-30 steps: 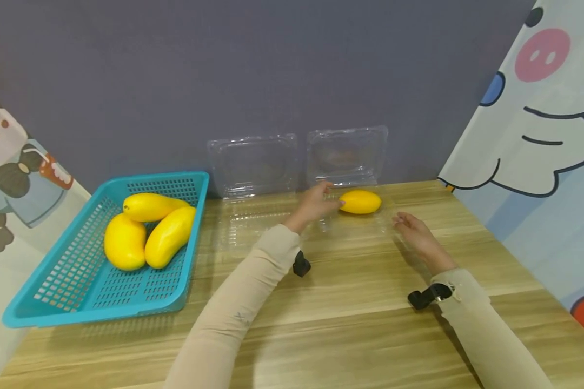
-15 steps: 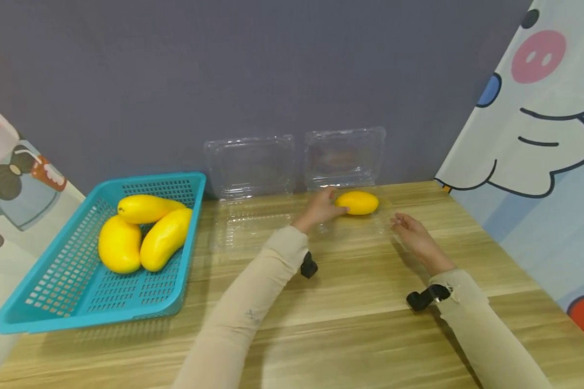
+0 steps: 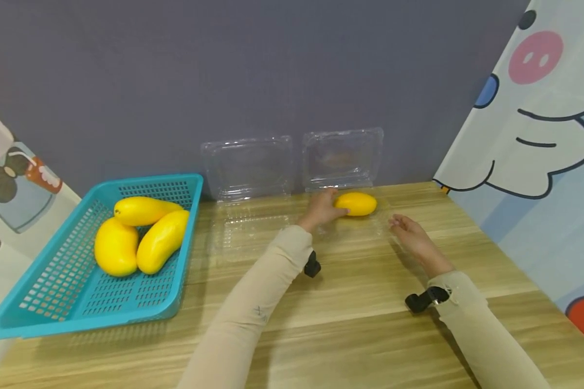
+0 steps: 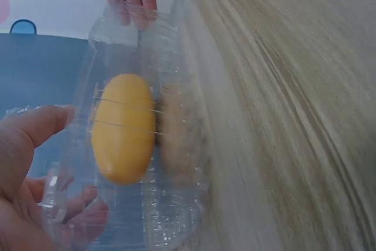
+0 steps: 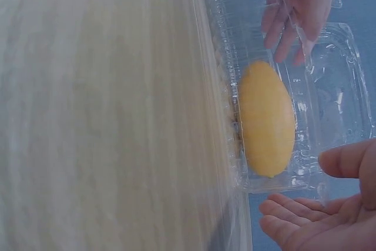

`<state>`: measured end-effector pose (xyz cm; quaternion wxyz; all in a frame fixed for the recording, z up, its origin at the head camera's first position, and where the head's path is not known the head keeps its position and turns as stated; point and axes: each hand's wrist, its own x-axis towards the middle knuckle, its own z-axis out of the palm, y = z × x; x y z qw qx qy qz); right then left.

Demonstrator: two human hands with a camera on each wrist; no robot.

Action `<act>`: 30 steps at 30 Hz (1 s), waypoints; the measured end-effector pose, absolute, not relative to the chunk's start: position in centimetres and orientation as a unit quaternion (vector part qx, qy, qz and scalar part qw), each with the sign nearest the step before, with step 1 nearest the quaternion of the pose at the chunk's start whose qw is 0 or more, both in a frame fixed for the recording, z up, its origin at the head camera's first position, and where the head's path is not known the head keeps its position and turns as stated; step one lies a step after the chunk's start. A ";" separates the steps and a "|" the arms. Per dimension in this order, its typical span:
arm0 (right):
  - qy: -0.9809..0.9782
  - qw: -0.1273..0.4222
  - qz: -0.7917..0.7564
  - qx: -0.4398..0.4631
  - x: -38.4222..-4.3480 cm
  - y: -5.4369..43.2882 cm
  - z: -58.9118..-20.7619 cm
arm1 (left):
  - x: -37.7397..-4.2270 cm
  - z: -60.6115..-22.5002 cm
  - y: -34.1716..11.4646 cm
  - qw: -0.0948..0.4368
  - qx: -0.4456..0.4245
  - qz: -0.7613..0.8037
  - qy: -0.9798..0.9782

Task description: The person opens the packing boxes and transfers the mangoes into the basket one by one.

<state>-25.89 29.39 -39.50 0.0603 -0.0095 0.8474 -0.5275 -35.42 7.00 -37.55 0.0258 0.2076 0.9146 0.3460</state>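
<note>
A yellow mango (image 3: 356,203) lies in the base of the right-hand clear plastic clamshell box (image 5: 282,186), whose lid (image 3: 343,156) stands raised at the back. My left hand (image 3: 323,209) is at the box's left end, beside the mango. In the left wrist view, its thumb (image 4: 50,123) and fingers are spread apart, the fingers seen through the clear wall. They do not appear to grip the mango. Off the box's right end, my right hand (image 3: 416,240) is held with loose fingers (image 5: 294,213) and nothing in them.
At the left, a turquoise basket (image 3: 188,243) holds several mangoes, such as one curved mango (image 3: 163,241). Another clear clamshell box (image 3: 253,229) with its lid up stands between basket and hands. A grey wall (image 3: 224,65) rises behind the wooden table (image 3: 350,335).
My left hand has shifted slightly right, nearer the mango, its thumb now in front of the fruit's left end. The mango and right hand have barely moved. The head view has turned slightly right.
</note>
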 end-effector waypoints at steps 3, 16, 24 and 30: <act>0.847 0.058 -0.529 -0.008 -25.8 29.4 -39.5 | -35.5 -37.9 7.3 0.032 0.201 0.359 0.911; 0.844 0.044 -0.534 -0.009 -25.9 29.3 -39.6 | -36.3 -39.1 8.4 0.032 0.183 0.362 0.913; 0.845 0.041 -0.533 -0.008 -25.9 29.2 -39.7 | -36.4 -39.2 8.9 0.040 0.184 0.378 0.907; 0.848 0.041 -0.529 -0.003 -26.0 29.3 -39.8 | -36.3 -39.4 9.5 0.038 0.182 0.380 0.906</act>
